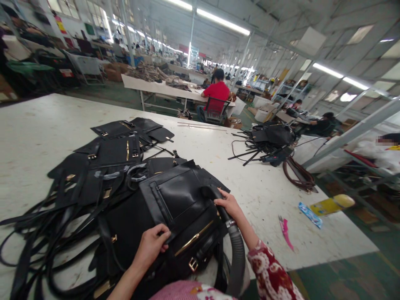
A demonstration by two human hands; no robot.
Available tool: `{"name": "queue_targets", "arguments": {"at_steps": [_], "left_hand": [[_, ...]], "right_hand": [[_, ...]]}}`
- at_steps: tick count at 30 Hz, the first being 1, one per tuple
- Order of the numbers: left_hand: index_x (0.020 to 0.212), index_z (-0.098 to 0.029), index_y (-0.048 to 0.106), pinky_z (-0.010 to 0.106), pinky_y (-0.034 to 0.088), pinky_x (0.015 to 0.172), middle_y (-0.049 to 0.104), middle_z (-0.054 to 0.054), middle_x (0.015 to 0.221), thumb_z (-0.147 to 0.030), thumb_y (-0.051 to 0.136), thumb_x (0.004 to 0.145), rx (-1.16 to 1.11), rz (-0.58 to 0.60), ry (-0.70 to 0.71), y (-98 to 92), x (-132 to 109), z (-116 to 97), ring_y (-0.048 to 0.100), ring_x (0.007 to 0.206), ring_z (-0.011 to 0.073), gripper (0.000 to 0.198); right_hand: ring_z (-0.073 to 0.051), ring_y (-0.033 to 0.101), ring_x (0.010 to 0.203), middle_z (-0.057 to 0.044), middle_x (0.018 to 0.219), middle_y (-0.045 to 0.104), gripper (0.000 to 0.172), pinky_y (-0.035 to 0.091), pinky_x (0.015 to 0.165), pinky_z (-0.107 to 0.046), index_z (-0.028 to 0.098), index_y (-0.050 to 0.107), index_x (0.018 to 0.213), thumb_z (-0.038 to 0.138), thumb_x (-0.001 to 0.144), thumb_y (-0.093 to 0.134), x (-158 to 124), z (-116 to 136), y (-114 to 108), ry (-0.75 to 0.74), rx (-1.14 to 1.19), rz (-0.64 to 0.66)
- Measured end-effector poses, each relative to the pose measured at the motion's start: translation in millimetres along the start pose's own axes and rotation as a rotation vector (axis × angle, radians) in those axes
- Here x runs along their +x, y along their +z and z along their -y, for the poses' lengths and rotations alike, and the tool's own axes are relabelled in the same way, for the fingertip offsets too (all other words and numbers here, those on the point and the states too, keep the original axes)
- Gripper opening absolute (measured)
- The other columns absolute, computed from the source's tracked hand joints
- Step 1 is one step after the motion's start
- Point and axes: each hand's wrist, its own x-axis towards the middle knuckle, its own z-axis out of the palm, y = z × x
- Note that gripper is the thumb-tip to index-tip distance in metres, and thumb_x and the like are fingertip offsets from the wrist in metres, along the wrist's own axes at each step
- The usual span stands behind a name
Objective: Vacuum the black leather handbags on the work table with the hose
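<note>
A black leather bag (pixel 178 193) with a gold zipper and buckle lies in front of me on the pile. My left hand (pixel 152 246) is closed, thumb against fingers, on the bag's near left edge. In my right hand (pixel 229 205) is the dark nozzle of a ribbed grey hose (pixel 236 250), fingers wrapped over it. The nozzle's mouth rests at or just above the bag's right side; contact is hard to tell. The hose runs down past my right forearm. More black bags (pixel 115 152) with long straps and gold fittings overlap to the left.
On the white table (pixel 250 187), pink-handled snippers (pixel 285 233), a blue packet (pixel 310 215) and a yellow can (pixel 333 205) lie right. Black straps and bag parts (pixel 270 139) are heaped at the far right, beside brown coiled straps (pixel 298 175). A person in red (pixel 216 96) sits beyond.
</note>
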Motion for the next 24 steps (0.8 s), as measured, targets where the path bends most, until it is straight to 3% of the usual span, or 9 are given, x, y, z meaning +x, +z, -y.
{"name": "queue_targets", "arguments": {"at_steps": [4, 8, 12, 15, 19, 24], "left_hand": [[0.071, -0.016, 0.057, 0.022, 0.043, 0.041, 0.054, -0.004, 0.047, -0.044, 0.059, 0.063, -0.048, -0.011, -0.009, -2.5, -2.6, 1.2, 0.056, 0.042, 0.0139, 0.028], [0.084, -0.017, 0.058, 0.023, 0.044, 0.041, 0.056, -0.005, 0.05, -0.046, 0.061, 0.06, -0.098, -0.059, -0.053, -3.4, -5.1, -0.1, 0.055, 0.042, 0.0135, 0.038], [0.086, -0.016, 0.057, 0.022, 0.043, 0.041, 0.054, -0.005, 0.048, -0.045, 0.06, 0.06, -0.106, -0.079, -0.066, -0.7, -1.9, 2.4, 0.054, 0.041, 0.013, 0.039], [0.089, -0.016, 0.056, 0.021, 0.04, 0.04, 0.053, -0.006, 0.048, -0.045, 0.058, 0.061, -0.095, -0.07, -0.069, 0.6, 0.4, 5.6, 0.052, 0.04, 0.0118, 0.039], [0.09, -0.017, 0.057, 0.019, 0.037, 0.037, 0.052, -0.007, 0.048, -0.044, 0.058, 0.062, -0.078, -0.012, -0.053, 0.2, -0.3, 5.5, 0.048, 0.036, 0.0094, 0.039], [0.09, -0.017, 0.058, 0.019, 0.036, 0.037, 0.051, -0.007, 0.048, -0.043, 0.058, 0.062, -0.095, -0.022, -0.027, 0.0, -4.4, 1.9, 0.047, 0.037, 0.0087, 0.038]], "right_hand": [[-0.014, 0.053, 0.035, 0.006, 0.051, 0.058, 0.061, 0.044, 0.034, -0.024, 0.018, 0.051, 0.119, 0.022, 0.059, 0.063, 35.8, 20.0, 0.5, -0.068, -0.031, -0.038], [-0.012, 0.051, 0.036, 0.007, 0.054, 0.058, 0.063, 0.044, 0.035, -0.022, 0.021, 0.045, 0.124, 0.024, 0.063, 0.06, 26.5, 35.1, -9.7, -0.151, -0.02, -0.105], [-0.012, 0.053, 0.038, 0.006, 0.06, 0.06, 0.067, 0.046, 0.037, -0.024, 0.024, 0.041, 0.127, 0.024, 0.063, 0.062, -10.5, 28.4, -24.1, -0.121, -0.002, 0.024], [-0.012, 0.054, 0.038, 0.005, 0.06, 0.061, 0.067, 0.047, 0.037, -0.024, 0.025, 0.041, 0.127, 0.024, 0.063, 0.061, -21.7, 12.8, -25.8, -0.04, -0.01, 0.135], [-0.014, 0.055, 0.036, 0.005, 0.055, 0.059, 0.066, 0.046, 0.036, -0.025, 0.023, 0.043, 0.126, 0.025, 0.062, 0.058, -0.8, -0.5, -15.5, 0.083, -0.038, 0.176], [-0.016, 0.055, 0.036, 0.005, 0.053, 0.059, 0.066, 0.044, 0.034, -0.025, 0.025, 0.045, 0.125, 0.022, 0.061, 0.059, 18.7, 10.3, -10.4, 0.068, -0.055, 0.18]]}}
